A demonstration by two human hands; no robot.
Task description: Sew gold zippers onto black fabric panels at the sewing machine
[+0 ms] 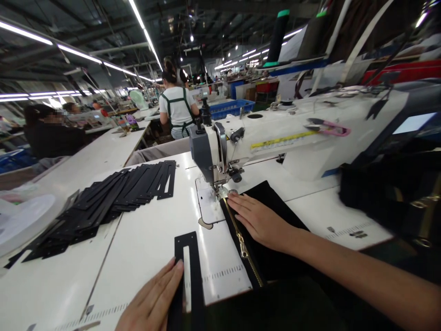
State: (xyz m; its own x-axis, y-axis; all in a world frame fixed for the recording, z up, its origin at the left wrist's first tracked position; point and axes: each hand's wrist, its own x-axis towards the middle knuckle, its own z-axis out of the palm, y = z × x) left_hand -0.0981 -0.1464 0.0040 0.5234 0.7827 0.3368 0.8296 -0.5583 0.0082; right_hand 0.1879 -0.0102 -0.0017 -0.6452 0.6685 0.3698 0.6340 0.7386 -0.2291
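Observation:
My left hand (153, 296) is closed at the left edge of a black slotted strip (197, 276), with the fingertips beside its long slot. The strip's upper end lies over the white table, near the front edge. My right hand (260, 220) rests flat, fingers stretched out, on a black fabric piece (267, 193). Along that fabric's left edge runs a brass-coloured zipper (232, 216) with a metal pull (243, 247). The zipper's far end reaches the presser foot (220, 191) of the sewing machine (213, 151), just ahead of my right fingertips.
An overlapping pile of slotted black strips (113, 195) covers the table's left part. A white round dish (31, 220) stands farther left. Pink-handled thread snips (330, 128) lie on the machine arm. Dark fabric with brass hardware (396, 197) is at right. Co-workers (177, 105) sit beyond.

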